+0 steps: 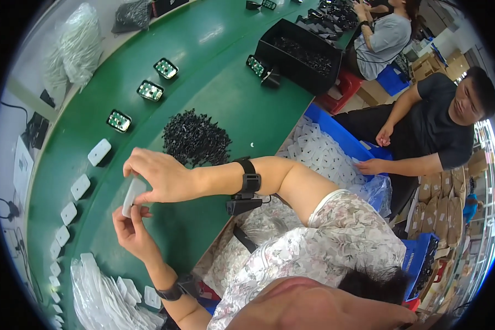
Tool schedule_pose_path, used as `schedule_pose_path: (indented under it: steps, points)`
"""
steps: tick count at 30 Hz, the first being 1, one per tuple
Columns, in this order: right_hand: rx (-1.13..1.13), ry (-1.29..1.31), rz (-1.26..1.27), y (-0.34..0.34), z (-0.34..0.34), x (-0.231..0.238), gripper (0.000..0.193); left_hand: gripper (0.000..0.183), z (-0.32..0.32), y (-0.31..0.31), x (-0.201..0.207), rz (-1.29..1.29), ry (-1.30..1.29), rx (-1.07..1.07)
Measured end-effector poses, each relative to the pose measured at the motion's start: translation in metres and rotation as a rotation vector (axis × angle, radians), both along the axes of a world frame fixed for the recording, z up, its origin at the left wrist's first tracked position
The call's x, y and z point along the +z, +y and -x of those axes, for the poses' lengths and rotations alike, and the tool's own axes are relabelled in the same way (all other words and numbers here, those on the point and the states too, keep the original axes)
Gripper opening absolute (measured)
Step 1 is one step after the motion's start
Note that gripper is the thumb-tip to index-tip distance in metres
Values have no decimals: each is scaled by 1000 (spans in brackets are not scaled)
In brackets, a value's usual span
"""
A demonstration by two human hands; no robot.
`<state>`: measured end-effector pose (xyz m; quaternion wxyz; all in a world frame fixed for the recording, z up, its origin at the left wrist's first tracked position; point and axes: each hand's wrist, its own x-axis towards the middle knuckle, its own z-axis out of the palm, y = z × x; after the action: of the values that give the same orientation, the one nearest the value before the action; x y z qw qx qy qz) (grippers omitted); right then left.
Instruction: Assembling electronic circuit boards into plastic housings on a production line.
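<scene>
A white rounded plastic cover (133, 193) is held up on edge between my two hands, above the green work surface. My right hand (162, 175) grips its upper end, with the thumb along one side and the fingers over the top. Below it, my left hand (131, 231) pinches the lower end between thumb and fingers. Fingers partly hide the cover, and its inner side cannot be made out. Just beyond my right hand lies a pile of small black parts (195, 137). A plastic bag of white covers (102, 291) lies beside my left forearm.
White closed units (80, 187) and open units with green circuit boards (150, 90) line the green belt (129, 60). A black bin (300, 55) stands at the far right. A seated co-worker (437, 118) reaches into a blue crate (335, 129) of white pieces.
</scene>
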<state>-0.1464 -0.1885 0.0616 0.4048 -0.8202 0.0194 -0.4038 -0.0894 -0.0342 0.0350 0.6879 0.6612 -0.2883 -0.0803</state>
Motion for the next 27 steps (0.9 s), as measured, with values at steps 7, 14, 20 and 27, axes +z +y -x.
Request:
schedule_pose_path:
  steps: [7, 14, 20, 27]
  points:
    - [404, 494, -143, -27, 0, 2, 27, 9, -2, 2, -2, -9, 120, -131]
    - [449, 532, -504, -20, -8, -8, 23, 17, -8, -8, 1, 155, 407, 58]
    - [-21, 333, -6, -61, -53, 0, 35, 14, -51, 16, -33, -294, -111, 280]
    - [-422, 700, 572, -92, -160, -12, 62, 35, -22, 7, -15, -877, -500, 423]
